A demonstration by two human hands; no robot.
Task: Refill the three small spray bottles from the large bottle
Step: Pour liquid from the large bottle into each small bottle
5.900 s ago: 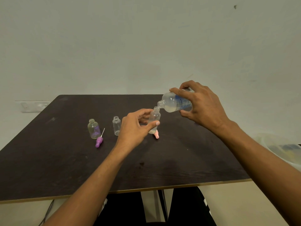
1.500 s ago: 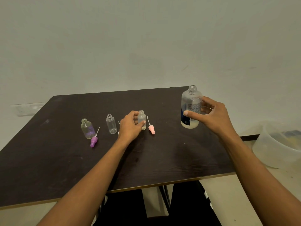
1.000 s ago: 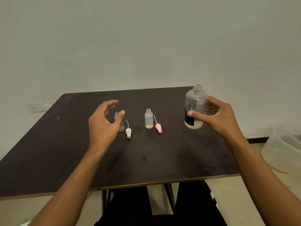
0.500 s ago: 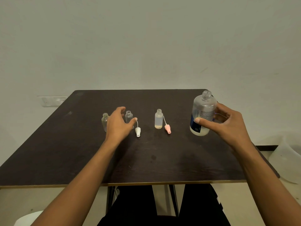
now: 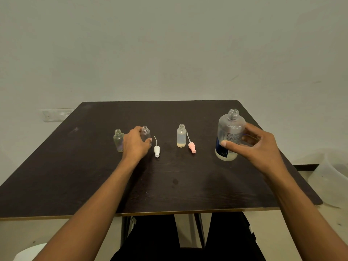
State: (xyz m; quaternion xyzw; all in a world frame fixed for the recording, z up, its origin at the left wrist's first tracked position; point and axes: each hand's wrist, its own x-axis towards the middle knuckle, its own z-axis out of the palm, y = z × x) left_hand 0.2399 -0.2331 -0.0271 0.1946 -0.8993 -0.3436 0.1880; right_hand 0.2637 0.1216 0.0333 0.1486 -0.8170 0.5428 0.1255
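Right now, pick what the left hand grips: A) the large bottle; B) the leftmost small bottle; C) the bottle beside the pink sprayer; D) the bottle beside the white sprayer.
D: the left hand curls round the middle bottle, just left of the white sprayer; the large bottle is in the right hand.

Single head view, looking forward and down over table (image 5: 94,176), wall behind.
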